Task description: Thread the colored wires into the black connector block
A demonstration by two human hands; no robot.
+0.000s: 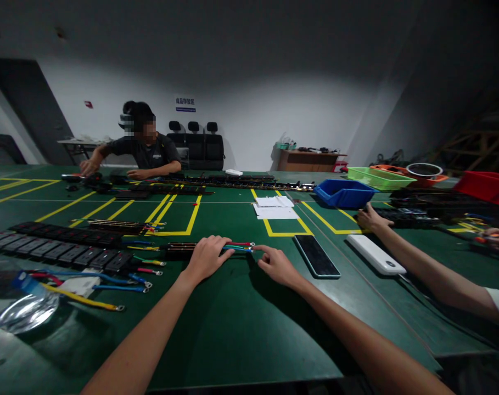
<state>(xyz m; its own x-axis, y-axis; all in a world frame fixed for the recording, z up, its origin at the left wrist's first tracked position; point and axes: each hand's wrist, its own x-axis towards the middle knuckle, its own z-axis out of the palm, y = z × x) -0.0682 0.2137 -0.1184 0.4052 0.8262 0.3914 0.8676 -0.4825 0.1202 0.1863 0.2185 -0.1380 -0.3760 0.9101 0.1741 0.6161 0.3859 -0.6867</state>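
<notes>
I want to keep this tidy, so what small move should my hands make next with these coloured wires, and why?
Probably pinch the wire ends: your right hand sits right at the tips of the coloured wires, fingers not clearly closed on them, while your left hand presses down on the black strip they come from.

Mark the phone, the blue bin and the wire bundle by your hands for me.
phone (317, 256), head view, middle of its dark screen.
blue bin (343, 193), head view, its front wall.
wire bundle (241, 246), head view, coloured wires between the two hands.
</notes>
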